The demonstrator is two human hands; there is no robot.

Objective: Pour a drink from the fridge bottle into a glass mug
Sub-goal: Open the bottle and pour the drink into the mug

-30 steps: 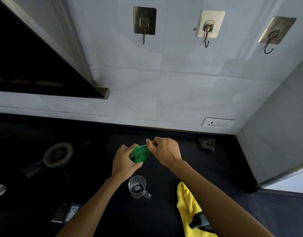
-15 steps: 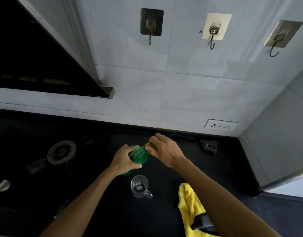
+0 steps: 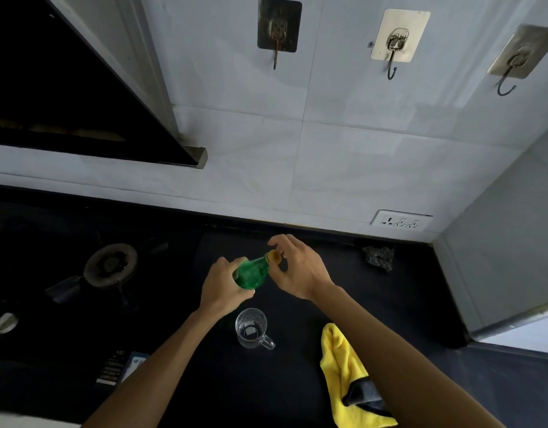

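Observation:
A green bottle (image 3: 252,273) is held tilted above the black counter, its neck pointing right and away from me. My left hand (image 3: 221,287) grips the bottle's body. My right hand (image 3: 300,268) pinches the yellow cap (image 3: 273,257) at the bottle's neck with thumb and fingers. A clear glass mug (image 3: 251,329) stands upright on the counter just below the bottle, its handle turned toward the lower right. It looks empty.
A yellow cloth (image 3: 343,369) with a dark patch lies right of the mug. A gas burner (image 3: 109,265) sits at the left. A dark scrubber (image 3: 378,257) lies near the back wall, under a socket (image 3: 400,222). A small packet (image 3: 121,367) lies front left.
My right hand's fingers have shifted around the cap, which now shows yellow between them. The bottle and my left hand have stayed nearly in place.

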